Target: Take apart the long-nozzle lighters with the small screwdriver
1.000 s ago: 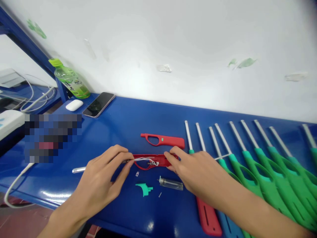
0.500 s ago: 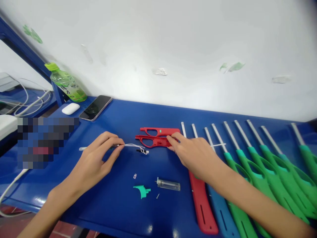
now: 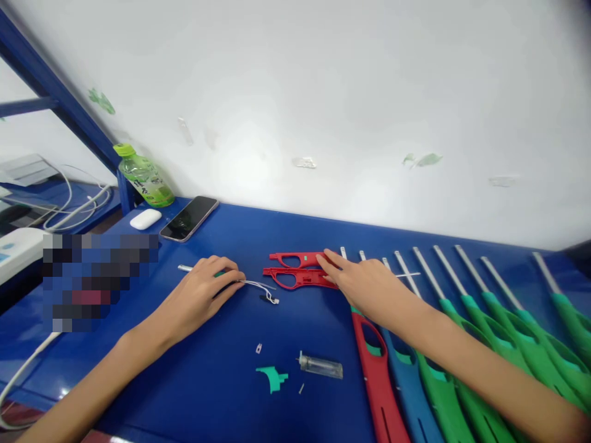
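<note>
Red half-shell [image 3: 302,278] emptied since earlier, white wires [image 3: 257,285] outside; left hand [image 3: 205,289] pinching rod [image 3: 185,268], right hand [image 3: 364,280] spread atop

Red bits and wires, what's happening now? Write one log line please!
left hand: pinching white wires | right hand: touching red shells | nearby: teal part, clear tube

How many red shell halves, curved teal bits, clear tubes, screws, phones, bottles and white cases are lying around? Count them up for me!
Red shell halves: 2
Curved teal bit: 1
Clear tube: 1
Screw: 1
Phone: 1
Bottle: 1
White case: 1
Total: 8
</note>
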`<state>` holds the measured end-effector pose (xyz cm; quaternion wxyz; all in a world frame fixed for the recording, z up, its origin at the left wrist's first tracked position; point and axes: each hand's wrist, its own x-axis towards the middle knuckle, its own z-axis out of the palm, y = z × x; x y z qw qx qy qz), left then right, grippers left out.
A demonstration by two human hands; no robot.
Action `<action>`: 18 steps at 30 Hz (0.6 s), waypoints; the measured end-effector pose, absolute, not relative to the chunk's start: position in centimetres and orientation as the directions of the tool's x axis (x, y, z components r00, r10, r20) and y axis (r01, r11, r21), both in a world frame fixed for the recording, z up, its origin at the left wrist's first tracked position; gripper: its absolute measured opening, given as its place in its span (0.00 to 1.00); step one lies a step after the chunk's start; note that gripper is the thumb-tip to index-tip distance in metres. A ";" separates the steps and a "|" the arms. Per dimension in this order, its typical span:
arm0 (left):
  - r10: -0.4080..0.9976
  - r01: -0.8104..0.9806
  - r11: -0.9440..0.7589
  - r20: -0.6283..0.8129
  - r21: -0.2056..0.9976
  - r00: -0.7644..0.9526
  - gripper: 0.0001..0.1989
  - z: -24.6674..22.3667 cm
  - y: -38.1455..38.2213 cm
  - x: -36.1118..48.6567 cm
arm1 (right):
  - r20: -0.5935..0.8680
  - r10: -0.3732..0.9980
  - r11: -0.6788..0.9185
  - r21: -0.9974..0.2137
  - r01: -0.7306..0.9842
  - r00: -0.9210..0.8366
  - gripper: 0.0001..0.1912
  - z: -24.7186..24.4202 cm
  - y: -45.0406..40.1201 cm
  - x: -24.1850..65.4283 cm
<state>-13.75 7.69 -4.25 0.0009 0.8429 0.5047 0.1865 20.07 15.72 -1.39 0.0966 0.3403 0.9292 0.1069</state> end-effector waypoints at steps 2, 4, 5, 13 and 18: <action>0.852 0.864 -0.479 0.319 0.154 0.415 0.09 -4.4 8.0 -13.9 | -0.089 0.657 0.741 0.264 0.618 -0.749 0.27 -1.6 16.5 19.9; 0.857 0.883 -0.453 0.333 0.123 0.393 0.11 -4.5 8.2 -14.0 | -0.064 0.664 0.733 0.256 0.631 -0.745 0.23 -1.7 17.1 19.6; 0.859 0.892 -0.439 0.342 0.110 0.381 0.12 -4.4 8.4 -14.1 | -0.051 0.666 0.730 0.249 0.636 -0.744 0.22 -1.7 17.4 19.4; 0.859 0.940 -0.330 0.438 0.083 0.263 0.16 -2.6 11.7 -15.5 | -0.001 0.707 0.696 0.181 0.695 -0.707 0.22 -2.0 17.7 18.8; 0.862 0.943 -0.321 0.438 0.083 0.255 0.18 -2.9 15.4 -15.2 | 0.041 0.730 0.676 0.109 0.729 -0.682 0.22 -2.2 19.1 18.8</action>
